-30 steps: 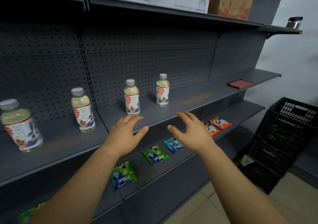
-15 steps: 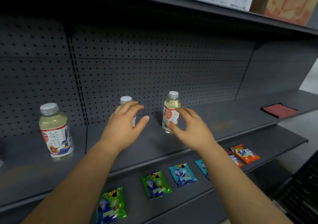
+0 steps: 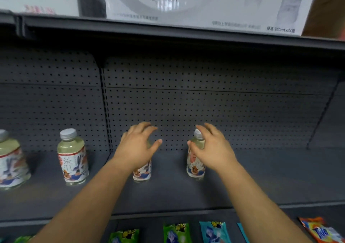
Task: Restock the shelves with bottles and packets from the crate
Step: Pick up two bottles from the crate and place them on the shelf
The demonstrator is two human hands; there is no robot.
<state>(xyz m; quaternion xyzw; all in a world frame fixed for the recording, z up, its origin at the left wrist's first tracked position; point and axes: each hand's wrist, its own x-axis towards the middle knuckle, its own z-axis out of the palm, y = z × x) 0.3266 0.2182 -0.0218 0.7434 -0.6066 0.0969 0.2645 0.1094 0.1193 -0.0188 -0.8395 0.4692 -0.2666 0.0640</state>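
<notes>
Four bottles stand on the grey shelf [image 3: 261, 177], all straight up with their caps on top. They are in a row from left to right, apart from each other.

The left hand [image 3: 137, 149] is spread out in front of the third bottle [image 3: 142, 171]. The fingers are loose and a bit bent, and the thumb sticks out to the side. The hand hides the top of this bottle, so only its bottom part shows. I cannot tell if the hand touches it.

The right hand [image 3: 214, 149] is at the fourth bottle [image 3: 195, 166]. Its fingers reach up by the silver cap and the thumb sits at the bottle's neck. The fingers are bent but look loose, not squeezing.

The second bottle [image 3: 72, 157] stands alone more to the left. The first bottle [image 3: 10, 160] is at the left edge, partly cut off.

Under the shelf, on a lower shelf, flat packets lie in a row: green packets [image 3: 176, 232], a blue packet [image 3: 213, 231] and an orange packet [image 3: 322, 231].

A white box [image 3: 205, 3] sits on the top shelf.
</notes>
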